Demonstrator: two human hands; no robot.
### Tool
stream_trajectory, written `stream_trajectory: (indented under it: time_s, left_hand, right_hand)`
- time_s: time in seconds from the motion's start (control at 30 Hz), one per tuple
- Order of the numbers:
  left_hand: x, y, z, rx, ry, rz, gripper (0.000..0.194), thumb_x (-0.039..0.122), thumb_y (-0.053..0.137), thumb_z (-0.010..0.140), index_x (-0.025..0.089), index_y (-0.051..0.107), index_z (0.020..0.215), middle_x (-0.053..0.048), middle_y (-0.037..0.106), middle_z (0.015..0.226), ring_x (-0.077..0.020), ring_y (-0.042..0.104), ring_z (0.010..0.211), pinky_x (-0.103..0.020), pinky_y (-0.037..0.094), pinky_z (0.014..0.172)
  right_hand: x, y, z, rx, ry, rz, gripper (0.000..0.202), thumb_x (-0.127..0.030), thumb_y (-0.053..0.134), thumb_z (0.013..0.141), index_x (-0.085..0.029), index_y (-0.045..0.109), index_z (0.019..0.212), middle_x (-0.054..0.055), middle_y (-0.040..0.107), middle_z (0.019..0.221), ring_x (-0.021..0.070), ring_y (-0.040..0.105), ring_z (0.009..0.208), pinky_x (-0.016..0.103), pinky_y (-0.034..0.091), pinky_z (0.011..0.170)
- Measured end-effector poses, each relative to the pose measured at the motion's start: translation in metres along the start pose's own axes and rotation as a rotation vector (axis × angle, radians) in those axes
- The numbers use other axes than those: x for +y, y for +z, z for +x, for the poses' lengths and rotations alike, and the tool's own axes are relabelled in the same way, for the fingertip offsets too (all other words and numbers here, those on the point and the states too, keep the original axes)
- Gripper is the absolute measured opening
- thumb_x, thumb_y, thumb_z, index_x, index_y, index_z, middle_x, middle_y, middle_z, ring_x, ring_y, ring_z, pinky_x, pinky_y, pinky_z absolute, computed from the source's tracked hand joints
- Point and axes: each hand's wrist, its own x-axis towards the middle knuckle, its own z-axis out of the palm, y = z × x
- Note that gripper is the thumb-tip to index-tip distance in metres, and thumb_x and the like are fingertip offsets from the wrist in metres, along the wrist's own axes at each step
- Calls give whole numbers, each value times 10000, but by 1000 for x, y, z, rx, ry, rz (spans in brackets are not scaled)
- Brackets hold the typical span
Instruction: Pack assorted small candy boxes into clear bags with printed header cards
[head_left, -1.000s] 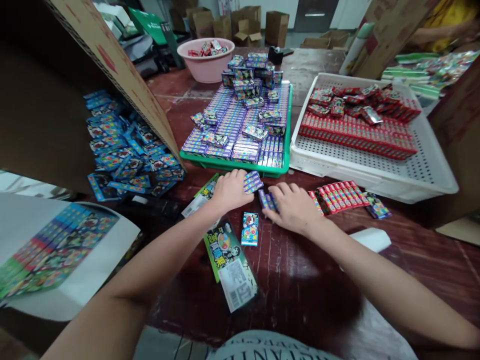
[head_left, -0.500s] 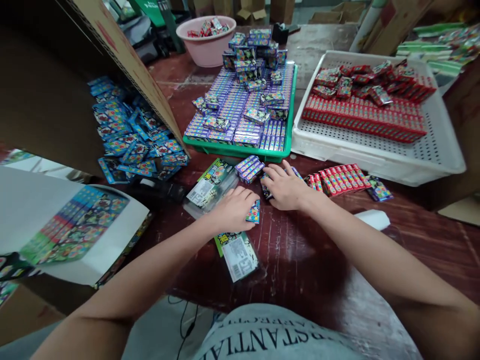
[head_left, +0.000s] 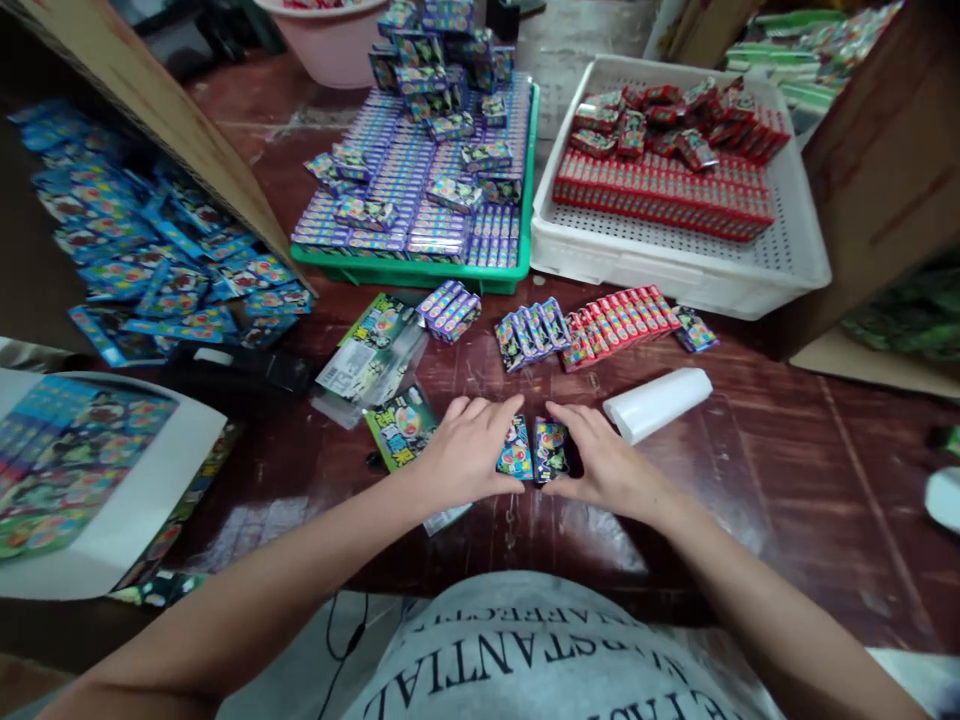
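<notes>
My left hand [head_left: 474, 450] grips a small blue candy box [head_left: 515, 452] between thumb and fingers, just above the dark wooden table. Close beside it, my right hand [head_left: 600, 455] holds a purple candy box [head_left: 550, 450] by its edges. The two boxes face each other with a narrow gap. Partly under my left hand and forearm lies a printed clear bag [head_left: 401, 425]; a second printed bag [head_left: 360, 355] is behind it. Beyond my hands sit two small groups of purple boxes [head_left: 450, 310] and a row of red boxes [head_left: 622, 325].
A green tray [head_left: 405, 272] of purple boxes and a white perforated tray [head_left: 675, 285] of red boxes stand at the back. Blue packets [head_left: 172, 260] are heaped in a cardboard box at left. A white roll [head_left: 658, 403] lies right of my hands.
Both hands have come back toward my body. My right hand has taken a purple box from the group it was touching, and the blue box in my left hand is now beside it.
</notes>
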Motion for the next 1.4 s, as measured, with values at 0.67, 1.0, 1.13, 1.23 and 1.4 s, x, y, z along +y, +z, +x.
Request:
stream_trajectory:
  time_s: [0.67,1.0,1.13,1.23,1.4]
  left_hand:
    - [-13,-23,-63,-333,168,188,909,512,871,633,234,508,1418,-135,574,1356,-372,530,1176,-527,382,1044]
    - [-21,-15,-112,-105,-128,21,806,364,799,707,172,453,1410,-137,539,1357,-324,501,1214,-451,400,1063]
    - [-34,-6,-109,2,-179,-47,771,358,820,685,174,479,1353,-129,539,1328,-319,507,1211,-451,409,1072]
    - [-36,6,-97,79,-248,-79,867,518,861,656,173,481,1354,-126,552,1302,-328,521,1189,-456,436,1041]
    - [-42,24,-74,167,-399,-35,354,544,515,993,230,643,1093,-51,642,1052,-243,602,1054,-352,477,877]
  right_hand:
    - [-21,14,6,144,671,-587,632,-699,345,970,-127,598,1061,203,605,1043,292,688,682,373,494,506]
    - [1,-24,-2,-115,-86,-207,1192,-806,629,761,-161,111,1620,245,147,1672,428,266,1516,601,329,1190]
    - [24,-8,17,-213,-308,-216,1371,-856,652,679,-164,-48,1633,250,91,1687,422,144,1553,650,176,1230]
    - [25,12,26,-135,-266,-175,1274,-804,620,771,-147,-51,1631,239,207,1666,381,227,1542,617,213,1237]
    - [14,18,19,-32,-216,-172,1207,-779,616,796,-159,10,1635,223,194,1672,400,214,1540,647,222,1226]
